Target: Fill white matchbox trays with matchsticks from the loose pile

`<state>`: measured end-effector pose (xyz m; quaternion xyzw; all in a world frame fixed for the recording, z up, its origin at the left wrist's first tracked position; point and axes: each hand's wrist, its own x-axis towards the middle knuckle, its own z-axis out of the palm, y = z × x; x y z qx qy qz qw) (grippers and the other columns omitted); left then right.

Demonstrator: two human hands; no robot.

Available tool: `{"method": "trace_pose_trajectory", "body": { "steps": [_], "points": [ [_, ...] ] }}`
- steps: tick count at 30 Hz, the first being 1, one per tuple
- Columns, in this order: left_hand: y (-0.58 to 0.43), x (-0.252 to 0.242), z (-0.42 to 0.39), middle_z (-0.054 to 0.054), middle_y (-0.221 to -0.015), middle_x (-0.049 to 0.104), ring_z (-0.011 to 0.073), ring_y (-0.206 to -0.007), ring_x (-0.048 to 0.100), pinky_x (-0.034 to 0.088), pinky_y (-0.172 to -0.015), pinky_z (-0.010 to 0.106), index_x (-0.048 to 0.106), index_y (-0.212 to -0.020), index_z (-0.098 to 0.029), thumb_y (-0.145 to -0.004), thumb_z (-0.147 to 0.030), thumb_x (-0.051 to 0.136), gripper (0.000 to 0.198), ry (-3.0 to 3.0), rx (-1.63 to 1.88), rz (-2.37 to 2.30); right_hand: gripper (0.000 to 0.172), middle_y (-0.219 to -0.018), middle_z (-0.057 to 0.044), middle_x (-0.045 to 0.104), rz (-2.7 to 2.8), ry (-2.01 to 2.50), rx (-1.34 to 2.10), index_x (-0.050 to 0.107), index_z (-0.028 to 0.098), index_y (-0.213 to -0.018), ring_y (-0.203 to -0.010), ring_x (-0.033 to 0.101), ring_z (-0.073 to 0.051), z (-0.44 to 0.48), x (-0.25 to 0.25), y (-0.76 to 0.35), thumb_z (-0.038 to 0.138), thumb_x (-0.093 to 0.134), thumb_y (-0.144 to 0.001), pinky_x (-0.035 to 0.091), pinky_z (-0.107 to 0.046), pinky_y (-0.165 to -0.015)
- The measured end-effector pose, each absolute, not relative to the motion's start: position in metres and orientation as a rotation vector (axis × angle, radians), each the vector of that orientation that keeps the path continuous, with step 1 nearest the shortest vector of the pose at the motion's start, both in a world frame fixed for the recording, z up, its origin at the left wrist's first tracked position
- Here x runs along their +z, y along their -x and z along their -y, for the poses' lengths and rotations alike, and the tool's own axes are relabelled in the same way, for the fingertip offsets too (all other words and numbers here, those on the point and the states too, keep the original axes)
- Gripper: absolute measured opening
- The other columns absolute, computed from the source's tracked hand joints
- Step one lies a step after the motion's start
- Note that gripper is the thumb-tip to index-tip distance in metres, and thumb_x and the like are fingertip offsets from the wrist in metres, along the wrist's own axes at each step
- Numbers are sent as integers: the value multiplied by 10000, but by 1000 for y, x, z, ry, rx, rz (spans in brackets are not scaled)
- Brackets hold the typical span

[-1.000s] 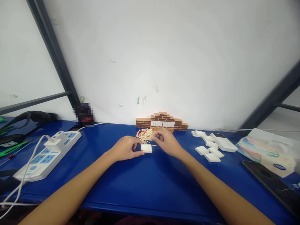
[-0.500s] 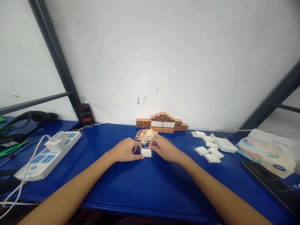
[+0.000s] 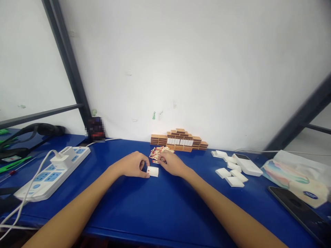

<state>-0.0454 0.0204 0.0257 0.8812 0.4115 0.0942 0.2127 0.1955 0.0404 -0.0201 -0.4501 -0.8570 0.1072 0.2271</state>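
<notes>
Two hands met over a little white box [image 3: 153, 171] on the blue worktop [image 3: 165, 203]. The left hand [image 3: 131, 164] was curled up, fingertips pinching the box's left end. The right hand [image 3: 172, 164] sat just beside the box with its fingers bunched, and I couldn't tell if it held anything. The match pile [image 3: 158, 152] lay just past both hands, with stacked matchboxes [image 3: 178, 139] further back.

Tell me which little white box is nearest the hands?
The lone white box in the middle, touching the left hand, just before the match pile. The other white boxes lie grouped far to the right.
</notes>
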Motion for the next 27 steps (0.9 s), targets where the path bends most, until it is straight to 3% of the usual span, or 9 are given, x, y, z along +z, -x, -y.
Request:
{"method": "trace_pose_trajectory", "body": {
  "steps": [14,27],
  "points": [
    [39,23,-16,-25,-665,685,132,-567,601,356,-541,251,762,-966,-209,-745,-455,787,331,-2509,280,-1122,170,-1085,-130,647,2503,1527,191,625,143,-1029,-919,620,-216,-25,-15,-212,235,484,-1049,405,-290,-752],
    [33,16,-14,-19,-686,676,138,-589,600,362,-553,245,738,-1039,-213,-785,-496,772,381,-2487,375,-1036,117,-1035,-79,643,2544,1284,363,595,185,-993,-868,602,-193,13,10,-215,232,501,-1044,396,-287,-737]
  ]
}}
